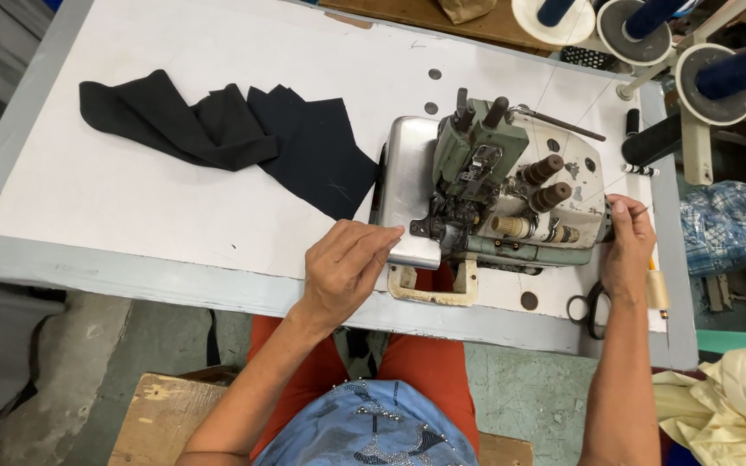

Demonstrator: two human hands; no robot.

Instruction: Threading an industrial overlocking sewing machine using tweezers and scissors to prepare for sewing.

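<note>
The left hand (344,266) is resting on the white tabletop (131,198), its fingertips (390,235) pressing the metal plate of the green overlock sewing machine (485,185); its grip is loosely curled, holding nothing. Black fabric pieces (243,134) are lying well to the left of this grip. The right hand (628,242) is touching the machine's right end, its grip wrapping the handwheel there. Black scissors (591,308) are lying just below it.
</note>
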